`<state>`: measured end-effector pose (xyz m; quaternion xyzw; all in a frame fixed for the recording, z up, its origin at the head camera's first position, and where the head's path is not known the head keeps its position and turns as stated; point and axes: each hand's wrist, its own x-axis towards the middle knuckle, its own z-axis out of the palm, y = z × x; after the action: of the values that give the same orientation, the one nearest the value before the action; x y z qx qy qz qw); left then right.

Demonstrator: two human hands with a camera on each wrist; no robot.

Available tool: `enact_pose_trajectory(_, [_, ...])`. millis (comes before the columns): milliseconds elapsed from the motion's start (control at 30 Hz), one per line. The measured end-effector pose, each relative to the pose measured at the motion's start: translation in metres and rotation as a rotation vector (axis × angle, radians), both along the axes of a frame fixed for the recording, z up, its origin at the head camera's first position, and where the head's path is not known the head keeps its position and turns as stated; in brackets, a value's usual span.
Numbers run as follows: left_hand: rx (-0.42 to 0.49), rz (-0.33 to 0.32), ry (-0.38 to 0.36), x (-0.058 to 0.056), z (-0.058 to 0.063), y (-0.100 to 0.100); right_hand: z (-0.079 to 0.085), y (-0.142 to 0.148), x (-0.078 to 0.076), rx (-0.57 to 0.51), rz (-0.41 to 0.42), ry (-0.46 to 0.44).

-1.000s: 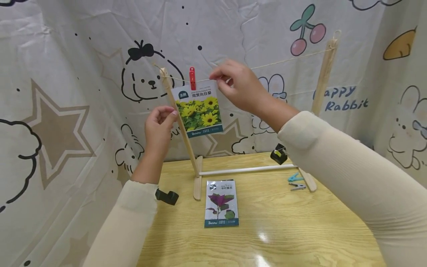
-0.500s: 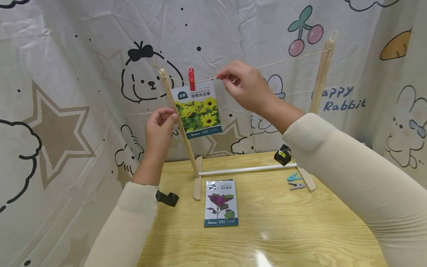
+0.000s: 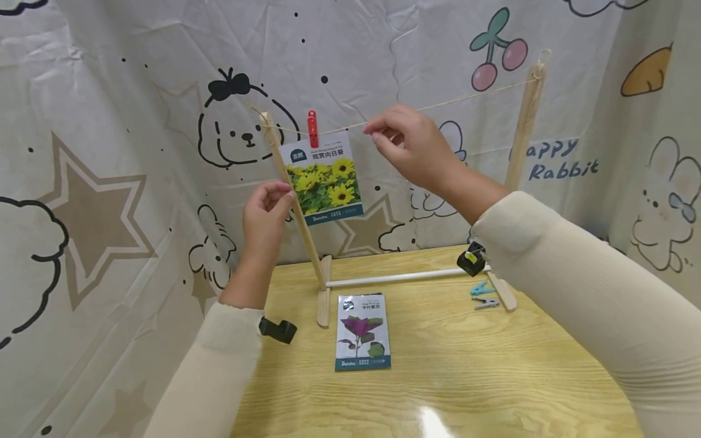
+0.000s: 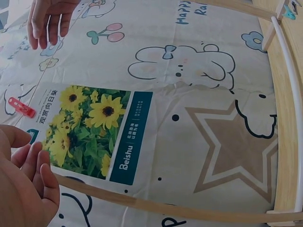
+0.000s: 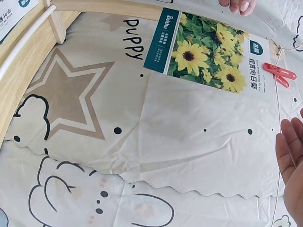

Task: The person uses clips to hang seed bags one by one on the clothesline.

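Note:
A sunflower seed packet hangs from a thin string, held at its top edge by a red clothespin. My right hand is right of the packet, its fingertips right at the string; the right wrist view shows the fingers loosely bent beside the string, pinching nothing. My left hand is by the left wooden post, fingers loosely curled and holding nothing. In the left wrist view its fingers overlap the packet's lower-left area.
Two wooden posts, joined low by a white rod, carry the string. A packet with a purple-leaved plant lies on the wooden table, another edge peeking out beneath it. Blue and grey clothespins lie by the right post's foot. Printed cloth hangs behind.
My right hand has moved right along the string, away from the packet. My left hand has shifted slightly right and down. The packet stays hanging under the red clothespin.

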<state>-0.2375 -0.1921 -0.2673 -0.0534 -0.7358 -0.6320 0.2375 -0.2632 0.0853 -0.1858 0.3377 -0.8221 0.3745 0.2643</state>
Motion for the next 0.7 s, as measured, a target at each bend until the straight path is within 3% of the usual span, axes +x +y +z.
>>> enact_pose_trajectory(333, [-0.004,-0.015,-0.045,0.001,-0.007,0.002,-0.004,0.009,0.002,0.025,-0.009,-0.016])
enact_pose_trajectory(700, [0.002,-0.036,-0.047,-0.001,-0.018,0.005,-0.015,0.019,0.004,0.036,-0.019,-0.018])
